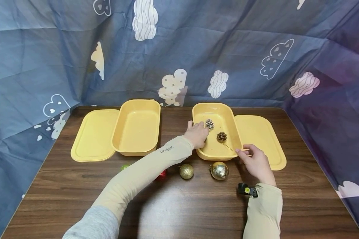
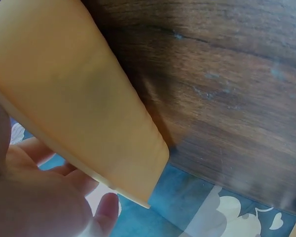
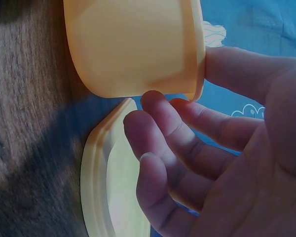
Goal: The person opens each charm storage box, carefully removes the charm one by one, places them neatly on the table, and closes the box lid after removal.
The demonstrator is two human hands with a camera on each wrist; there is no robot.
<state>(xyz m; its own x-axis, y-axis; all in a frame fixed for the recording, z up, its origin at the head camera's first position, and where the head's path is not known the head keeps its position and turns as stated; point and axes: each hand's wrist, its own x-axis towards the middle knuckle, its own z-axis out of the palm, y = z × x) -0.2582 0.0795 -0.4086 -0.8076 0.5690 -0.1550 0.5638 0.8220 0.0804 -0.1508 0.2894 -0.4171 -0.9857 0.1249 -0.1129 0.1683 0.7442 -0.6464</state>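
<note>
My left hand (image 1: 197, 133) reaches over the left rim of the right yellow plastic container (image 1: 211, 154), its fingertips hidden inside. A small dark piece shows beside its fingers; I cannot tell whether they hold it. A frosted pine cone (image 1: 209, 124) lies just beyond that hand. Nearer the container's right wall is a brown pine cone (image 1: 222, 136) with a thin stem. At the front right corner, my right hand (image 1: 255, 163) pinches the container's rim. The right wrist view shows the thumb (image 3: 237, 71) against the rim and the other fingers (image 3: 158, 128) bent below the corner.
Another yellow container (image 1: 136, 129) stands left, overlapping a yellow lid (image 1: 92, 136). A second lid (image 1: 258, 139) lies right of the gripped container. In front are a shiny gold ball (image 1: 219, 171), a glittery gold ball (image 1: 186, 171), and red (image 1: 163, 174) and green (image 1: 124, 167) ornaments partly behind the left sleeve.
</note>
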